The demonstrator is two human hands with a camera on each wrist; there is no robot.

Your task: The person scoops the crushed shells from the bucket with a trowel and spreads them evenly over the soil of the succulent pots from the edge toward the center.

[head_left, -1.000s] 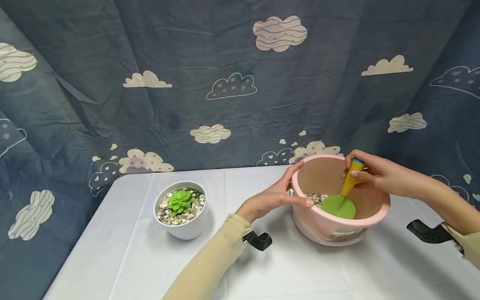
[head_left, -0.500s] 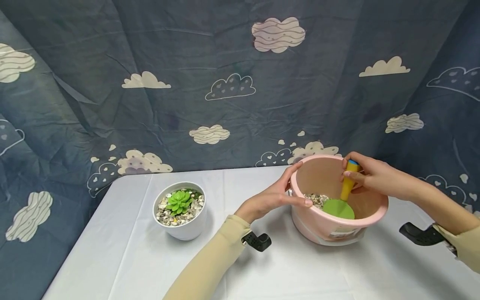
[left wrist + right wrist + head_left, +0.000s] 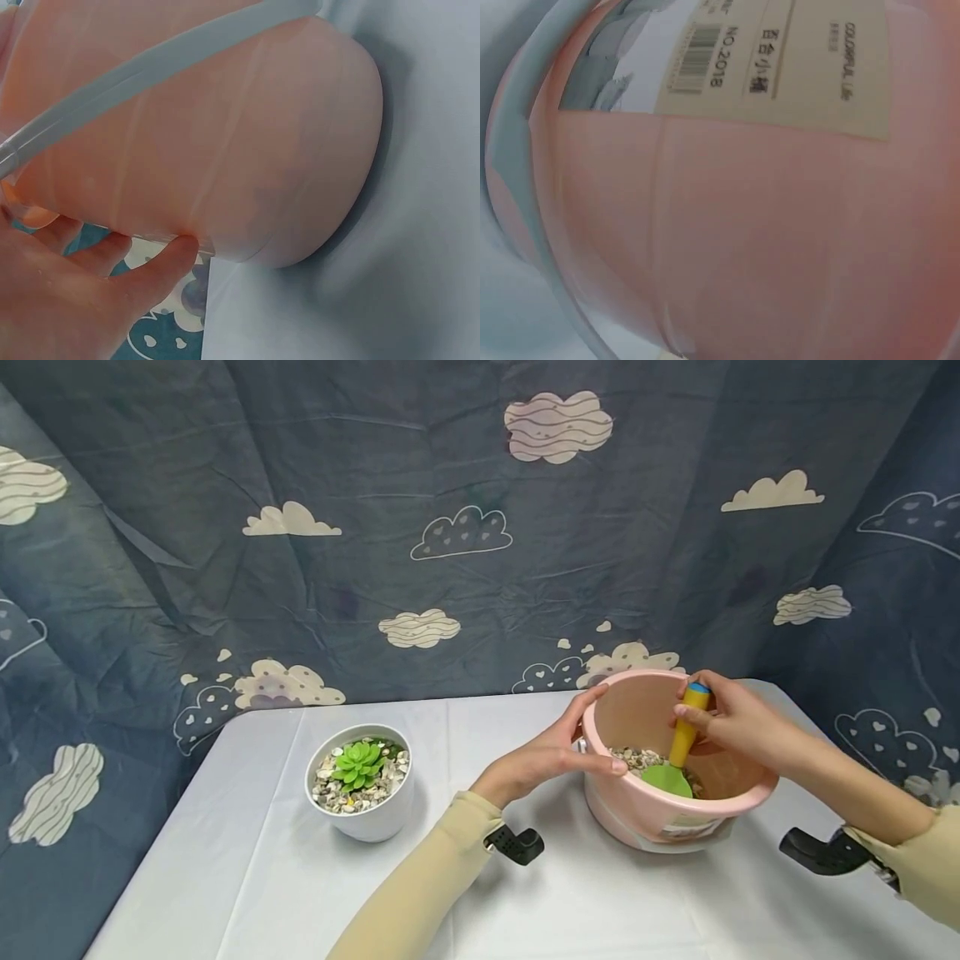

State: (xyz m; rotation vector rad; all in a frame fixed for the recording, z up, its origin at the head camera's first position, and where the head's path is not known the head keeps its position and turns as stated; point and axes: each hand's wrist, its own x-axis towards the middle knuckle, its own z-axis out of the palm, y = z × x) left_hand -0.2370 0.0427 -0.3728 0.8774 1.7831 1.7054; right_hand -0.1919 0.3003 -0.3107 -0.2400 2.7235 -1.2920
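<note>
A pink bucket (image 3: 637, 802) with pebbles (image 3: 633, 758) in its bottom stands on the table at the right of the head view. My left hand (image 3: 540, 760) holds its left side, thumb across the near rim and fingers spread along the wall. In the left wrist view, the fingers (image 3: 169, 262) press the bucket's side below its grey carrying handle (image 3: 157, 67). My right hand (image 3: 738, 718) grips the yellow handle of a toy shovel (image 3: 682, 735), leaning inside the bucket. Its green blade is down at the pebbles, its lower edge hidden by the near rim.
A white pot (image 3: 386, 814) with a green succulent (image 3: 358, 764) among pebbles stands left of the bucket on the white-covered table (image 3: 600, 902). A dark cloud-print cloth (image 3: 375, 577) hangs behind. The right wrist view shows the bucket's paper label (image 3: 810, 75) close up.
My right hand has moved left and slightly lower with the shovel. The handle has swung, less green blade shows, and more pebbles appear to its right. My left hand stays on the bucket.
</note>
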